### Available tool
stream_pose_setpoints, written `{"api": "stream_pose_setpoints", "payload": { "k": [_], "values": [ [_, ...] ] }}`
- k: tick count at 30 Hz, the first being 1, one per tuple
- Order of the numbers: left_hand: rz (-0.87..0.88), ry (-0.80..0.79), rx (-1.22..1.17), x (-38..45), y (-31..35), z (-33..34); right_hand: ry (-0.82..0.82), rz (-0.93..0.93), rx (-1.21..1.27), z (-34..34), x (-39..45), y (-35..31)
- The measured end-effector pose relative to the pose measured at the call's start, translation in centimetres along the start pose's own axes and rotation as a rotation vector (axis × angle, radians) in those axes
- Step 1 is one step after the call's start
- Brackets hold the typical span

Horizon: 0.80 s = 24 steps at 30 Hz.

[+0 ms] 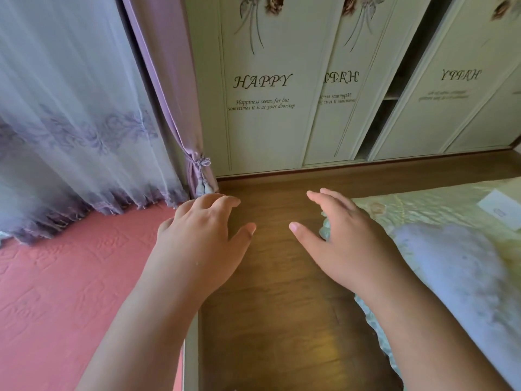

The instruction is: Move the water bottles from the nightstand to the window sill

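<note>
Empty, both of my hands hung spread and relaxed above the wooden floor [282, 277], gripping nothing. Left hand [201, 238] hovered at the edge of the pink quilted pad [70, 292] that covered the ledge under the sheer curtain [70, 108], its fingers loosely fanned. Right hand [346, 244] floated beside the bed's pale yellow cover [439, 204], fingers parted and slightly bent, thumb pointing toward the other hand. Ahead stood the cream wardrobe doors [262, 108] lettered "HAPPY", one slid partly open. A purple drape [174, 108] was tied back with a tassel near the corner. A white card [501, 210] lay on the bed. No water bottles showed anywhere in my view, so I could not tell where they were.
</note>
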<state>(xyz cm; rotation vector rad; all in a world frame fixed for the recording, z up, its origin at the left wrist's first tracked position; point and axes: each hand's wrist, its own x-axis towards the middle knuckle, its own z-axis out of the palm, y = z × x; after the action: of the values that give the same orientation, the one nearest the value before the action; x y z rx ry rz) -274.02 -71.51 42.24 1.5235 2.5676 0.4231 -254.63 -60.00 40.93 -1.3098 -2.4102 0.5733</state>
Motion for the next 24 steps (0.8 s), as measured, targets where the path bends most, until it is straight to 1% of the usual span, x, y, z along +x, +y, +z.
{"api": "stream_pose_setpoints", "payload": {
  "k": [5,12,16,20,24],
  "values": [
    [0.015,-0.024,-0.001,3.4,-1.0,0.2,-0.008,0.023,0.013,0.8,3.3,0.2],
    [-0.008,-0.005,0.013,9.9,0.3,0.8,-0.027,0.012,0.066,1.2,10.7,2.4],
    [-0.042,-0.004,0.047,14.5,2.5,0.9,-0.051,-0.023,0.086,0.2,16.3,4.2],
    [-0.056,0.031,0.054,19.7,5.8,0.5,-0.048,-0.056,0.163,-1.5,22.4,6.4],
    [-0.07,0.058,0.072,24.3,8.6,1.0,-0.042,-0.08,0.135,-3.3,27.7,8.8]
  ]
}}
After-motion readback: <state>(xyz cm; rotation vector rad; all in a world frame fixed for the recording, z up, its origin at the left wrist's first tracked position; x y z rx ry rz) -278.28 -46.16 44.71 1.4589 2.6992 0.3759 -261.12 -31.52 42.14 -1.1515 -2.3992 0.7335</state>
